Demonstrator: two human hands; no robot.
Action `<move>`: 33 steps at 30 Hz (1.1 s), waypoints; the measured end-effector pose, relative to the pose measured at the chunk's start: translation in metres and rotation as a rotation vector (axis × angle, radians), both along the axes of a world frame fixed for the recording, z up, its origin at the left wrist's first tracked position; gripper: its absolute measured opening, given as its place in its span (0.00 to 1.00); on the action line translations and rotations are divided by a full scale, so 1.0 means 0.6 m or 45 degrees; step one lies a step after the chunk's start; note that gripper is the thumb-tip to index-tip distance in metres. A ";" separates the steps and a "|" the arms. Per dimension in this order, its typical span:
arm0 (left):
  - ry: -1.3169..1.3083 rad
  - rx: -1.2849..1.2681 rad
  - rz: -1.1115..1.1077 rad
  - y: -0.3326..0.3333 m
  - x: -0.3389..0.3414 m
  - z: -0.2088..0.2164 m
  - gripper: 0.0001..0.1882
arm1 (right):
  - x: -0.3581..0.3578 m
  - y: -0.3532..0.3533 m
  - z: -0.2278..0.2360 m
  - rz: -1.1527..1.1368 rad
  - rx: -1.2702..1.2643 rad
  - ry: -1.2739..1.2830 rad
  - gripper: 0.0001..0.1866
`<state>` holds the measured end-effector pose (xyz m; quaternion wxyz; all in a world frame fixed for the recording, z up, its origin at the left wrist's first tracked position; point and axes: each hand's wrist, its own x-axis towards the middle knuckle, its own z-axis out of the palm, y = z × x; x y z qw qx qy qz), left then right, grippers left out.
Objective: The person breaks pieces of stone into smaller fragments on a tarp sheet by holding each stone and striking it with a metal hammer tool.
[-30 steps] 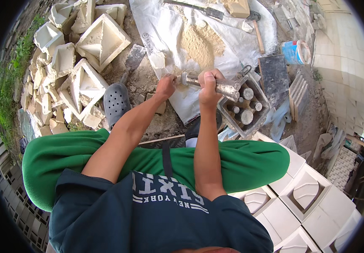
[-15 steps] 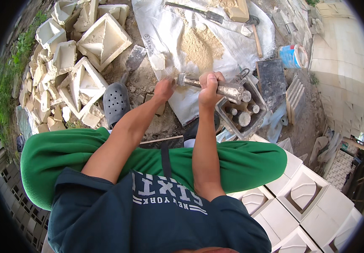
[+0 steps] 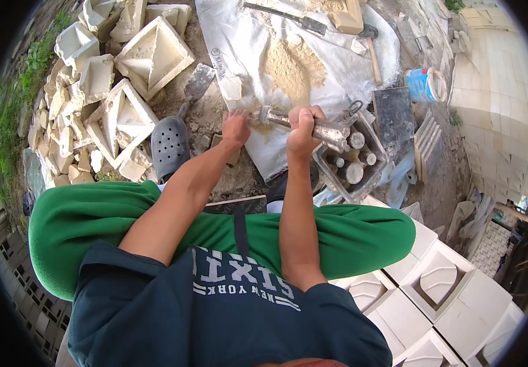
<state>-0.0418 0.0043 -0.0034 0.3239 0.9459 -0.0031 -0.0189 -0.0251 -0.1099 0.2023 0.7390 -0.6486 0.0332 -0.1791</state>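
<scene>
My right hand [image 3: 302, 131] is wrapped round the thick, dust-caked handle of a tool [image 3: 325, 129]. A metal collar sits at the tool's left end, beside a pale dusty patch; the working tip is too blurred to make out. Left of that end, my left hand [image 3: 236, 127] is low over the dusty ground, fingers forward and slightly apart, with nothing visible in them. Under its wrist lies a beige block [image 3: 234, 158]. Next to my right hand stands a grey rectangular box [image 3: 379, 164] with several round-ended handles [image 3: 354, 173] in it.
Broken cream moulded blocks [image 3: 154, 58] are heaped at the left. A white sheet [image 3: 233, 37] bears sandy powder [image 3: 285, 67], a long flat bar [image 3: 282, 17] and a hammer [image 3: 373, 58]. At the right are a blue bucket [image 3: 420, 84], a dark board [image 3: 394, 116] and cream tiles [image 3: 453, 306].
My left hand has shifted slightly left, away from the tool's end, and its fingers have come into clearer sight. My right hand keeps its grip on the tool, nearly in the same place.
</scene>
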 end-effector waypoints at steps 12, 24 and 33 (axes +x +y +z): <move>0.087 0.040 0.007 0.016 -0.015 0.014 0.14 | -0.003 -0.008 0.119 0.053 0.264 -0.184 0.11; 0.090 0.128 0.054 0.007 -0.017 0.010 0.12 | -0.006 -0.010 0.107 0.086 0.234 -0.136 0.11; -0.017 0.121 0.032 0.007 -0.017 0.021 0.12 | 0.021 0.003 0.002 -0.094 0.181 0.050 0.13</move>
